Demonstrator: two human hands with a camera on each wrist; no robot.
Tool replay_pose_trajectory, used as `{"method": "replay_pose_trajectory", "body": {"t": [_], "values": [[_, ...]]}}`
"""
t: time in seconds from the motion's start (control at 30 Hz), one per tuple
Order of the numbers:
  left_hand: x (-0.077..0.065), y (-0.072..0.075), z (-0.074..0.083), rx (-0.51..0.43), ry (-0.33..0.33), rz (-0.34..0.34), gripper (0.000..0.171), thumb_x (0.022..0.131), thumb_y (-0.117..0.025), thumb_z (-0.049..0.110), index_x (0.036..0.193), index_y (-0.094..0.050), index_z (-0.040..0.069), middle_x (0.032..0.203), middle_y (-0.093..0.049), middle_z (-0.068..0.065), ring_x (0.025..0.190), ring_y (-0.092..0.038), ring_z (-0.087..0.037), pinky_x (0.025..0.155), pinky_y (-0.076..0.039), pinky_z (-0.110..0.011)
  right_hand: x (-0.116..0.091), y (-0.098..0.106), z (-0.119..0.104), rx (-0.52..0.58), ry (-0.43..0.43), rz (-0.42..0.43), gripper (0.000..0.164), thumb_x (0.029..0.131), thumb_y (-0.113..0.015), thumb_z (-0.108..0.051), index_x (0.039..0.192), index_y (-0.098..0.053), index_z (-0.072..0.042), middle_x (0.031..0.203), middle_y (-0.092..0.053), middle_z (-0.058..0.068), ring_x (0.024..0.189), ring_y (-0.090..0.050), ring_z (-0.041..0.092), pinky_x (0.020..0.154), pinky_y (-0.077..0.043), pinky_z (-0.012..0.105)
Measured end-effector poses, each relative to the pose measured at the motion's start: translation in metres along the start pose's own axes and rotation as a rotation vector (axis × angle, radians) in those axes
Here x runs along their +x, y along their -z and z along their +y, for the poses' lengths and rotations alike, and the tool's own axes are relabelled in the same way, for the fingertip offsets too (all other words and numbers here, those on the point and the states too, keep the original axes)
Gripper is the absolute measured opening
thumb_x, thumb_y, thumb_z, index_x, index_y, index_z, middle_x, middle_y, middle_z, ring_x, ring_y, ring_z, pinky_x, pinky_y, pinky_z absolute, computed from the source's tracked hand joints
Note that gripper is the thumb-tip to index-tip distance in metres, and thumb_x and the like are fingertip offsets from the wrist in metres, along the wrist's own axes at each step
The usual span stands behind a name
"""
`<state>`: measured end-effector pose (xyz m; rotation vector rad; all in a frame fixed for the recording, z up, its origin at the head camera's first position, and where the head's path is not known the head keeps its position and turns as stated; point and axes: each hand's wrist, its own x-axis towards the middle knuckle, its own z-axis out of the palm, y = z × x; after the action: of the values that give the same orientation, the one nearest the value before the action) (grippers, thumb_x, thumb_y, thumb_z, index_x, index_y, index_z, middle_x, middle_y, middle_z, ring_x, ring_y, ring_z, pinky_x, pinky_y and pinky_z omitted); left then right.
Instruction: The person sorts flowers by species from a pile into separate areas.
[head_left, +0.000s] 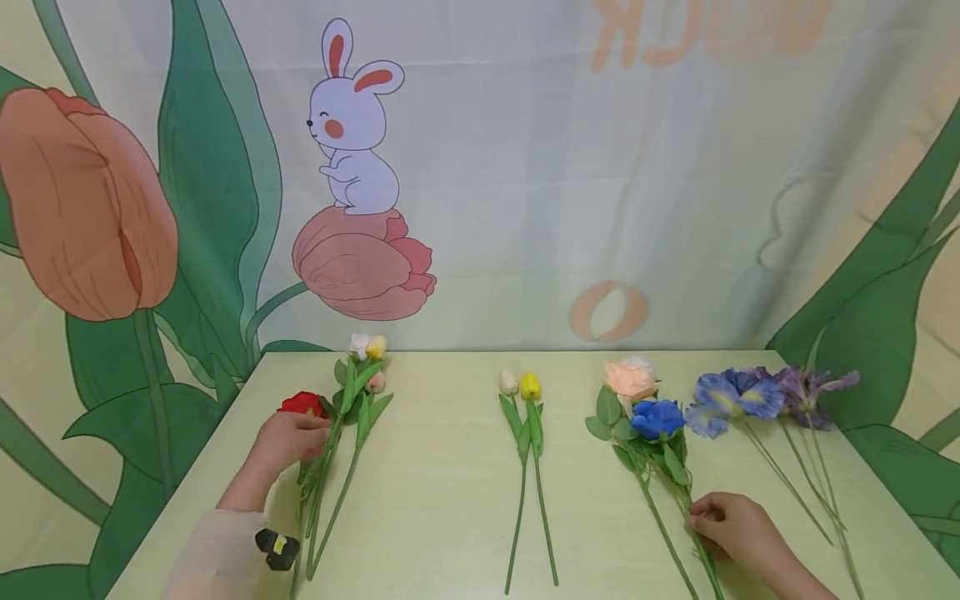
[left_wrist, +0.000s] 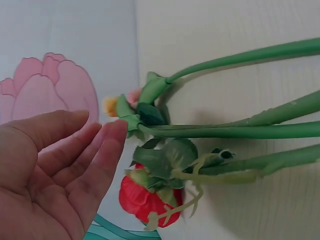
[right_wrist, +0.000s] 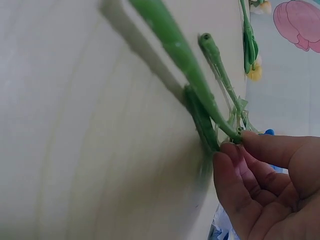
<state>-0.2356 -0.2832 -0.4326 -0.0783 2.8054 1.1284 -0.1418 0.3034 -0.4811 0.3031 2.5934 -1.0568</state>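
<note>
At the left, my left hand (head_left: 281, 446) hovers by the red rose (head_left: 302, 404), partly covering it from above. In the left wrist view its fingers (left_wrist: 102, 165) are loosely bent with nothing between them, beside the flower heads. Tulips and a whitish bloom (head_left: 360, 345) lie with the rose, their stems (head_left: 337, 508) running toward the front. My right hand (head_left: 738, 533) pinches a green stem (right_wrist: 175, 47) between thumb and fingertips. That stem leads up toward the blue flower (head_left: 657, 418), which lies below a peach rose (head_left: 630, 379).
Two tulips, one white (head_left: 509, 382) and one yellow (head_left: 531, 386), lie mid-table with crossing leaves. Blue irises (head_left: 731, 398) and a purple iris (head_left: 806, 392) lie at the far right. A printed curtain (head_left: 487, 208) hangs behind the pale table (head_left: 442, 500).
</note>
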Motion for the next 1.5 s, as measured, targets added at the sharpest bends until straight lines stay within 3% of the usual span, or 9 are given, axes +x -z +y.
{"method": "replay_pose_trajectory", "body": {"t": [0.2, 0.43, 0.67, 0.77, 0.83, 1.0, 1.27, 1.5], "values": [[0.019, -0.01, -0.002, 0.08, 0.021, 0.02, 0.032, 0.096, -0.061, 0.008, 0.118, -0.069, -0.014, 0.086, -0.074, -0.02, 0.075, -0.066, -0.02, 0.064, -0.05, -0.026, -0.003, 0.001, -0.002, 0.004, 0.004, 0.002, 0.027, 0.096, -0.067, -0.012, 0.114, -0.069, 0.008, 0.082, -0.069, 0.004, 0.066, -0.06, 0.018, 0.061, -0.051, 0.034], [0.031, -0.018, -0.008, 0.165, 0.072, 0.051, 0.015, 0.089, -0.066, 0.008, 0.083, -0.074, -0.004, 0.064, -0.061, -0.003, 0.071, -0.057, -0.024, 0.06, -0.043, -0.027, -0.004, 0.003, -0.003, 0.02, -0.002, -0.001, 0.028, 0.096, -0.067, -0.012, 0.115, -0.069, 0.008, 0.079, -0.068, 0.004, 0.065, -0.056, 0.018, 0.061, -0.047, 0.033], [0.032, -0.02, -0.013, 0.182, 0.068, 0.044, 0.02, 0.086, -0.066, 0.003, 0.066, -0.067, 0.005, 0.051, -0.056, 0.002, 0.05, -0.056, -0.014, 0.051, -0.045, -0.026, -0.002, 0.003, -0.002, 0.022, -0.019, -0.015, 0.029, 0.097, -0.066, -0.012, 0.117, -0.069, 0.009, 0.081, -0.068, 0.003, 0.066, -0.057, 0.017, 0.062, -0.048, 0.032], [0.032, -0.019, -0.013, 0.152, 0.055, 0.049, 0.018, 0.085, -0.065, 0.002, 0.067, -0.067, 0.003, 0.056, -0.058, 0.002, 0.055, -0.056, -0.014, 0.054, -0.046, -0.026, -0.002, 0.003, -0.001, 0.02, -0.016, -0.014, 0.029, 0.097, -0.066, -0.012, 0.117, -0.069, 0.008, 0.079, -0.068, 0.003, 0.066, -0.057, 0.017, 0.062, -0.048, 0.033], [0.031, -0.017, -0.011, 0.113, 0.058, 0.047, 0.013, 0.086, -0.064, 0.0, 0.075, -0.07, -0.003, 0.067, -0.066, -0.006, 0.059, -0.06, -0.014, 0.057, -0.05, -0.026, -0.003, 0.004, -0.002, 0.02, -0.017, -0.011, 0.028, 0.097, -0.066, -0.013, 0.116, -0.069, 0.008, 0.08, -0.069, 0.003, 0.068, -0.059, 0.017, 0.062, -0.05, 0.033], [0.027, -0.011, 0.001, 0.032, 0.071, 0.025, 0.026, 0.091, -0.064, 0.001, 0.108, -0.069, -0.017, 0.101, -0.073, -0.029, 0.063, -0.069, -0.013, 0.065, -0.06, -0.031, -0.003, 0.008, -0.004, 0.017, -0.022, -0.007, 0.026, 0.097, -0.067, -0.014, 0.113, -0.071, 0.006, 0.083, -0.072, 0.003, 0.072, -0.064, 0.017, 0.065, -0.056, 0.034], [0.016, -0.004, 0.02, -0.009, 0.019, 0.015, 0.032, 0.097, -0.064, 0.008, 0.12, -0.067, -0.014, 0.106, -0.072, -0.03, 0.067, -0.068, -0.009, 0.065, -0.059, -0.029, -0.011, 0.025, -0.011, -0.022, 0.024, 0.034, 0.033, 0.099, -0.065, -0.019, 0.117, -0.068, 0.008, 0.09, -0.073, 0.006, 0.074, -0.068, 0.016, 0.067, -0.06, 0.036], [0.003, -0.009, 0.042, -0.135, 0.012, 0.008, 0.036, 0.097, -0.065, 0.008, 0.125, -0.063, -0.016, 0.109, -0.072, -0.031, 0.072, -0.072, -0.014, 0.07, -0.064, -0.033, -0.019, 0.044, -0.028, -0.05, 0.106, 0.123, 0.044, 0.102, -0.062, -0.029, 0.125, -0.065, 0.007, 0.098, -0.075, 0.015, 0.079, -0.07, 0.019, 0.07, -0.061, 0.036]]}}
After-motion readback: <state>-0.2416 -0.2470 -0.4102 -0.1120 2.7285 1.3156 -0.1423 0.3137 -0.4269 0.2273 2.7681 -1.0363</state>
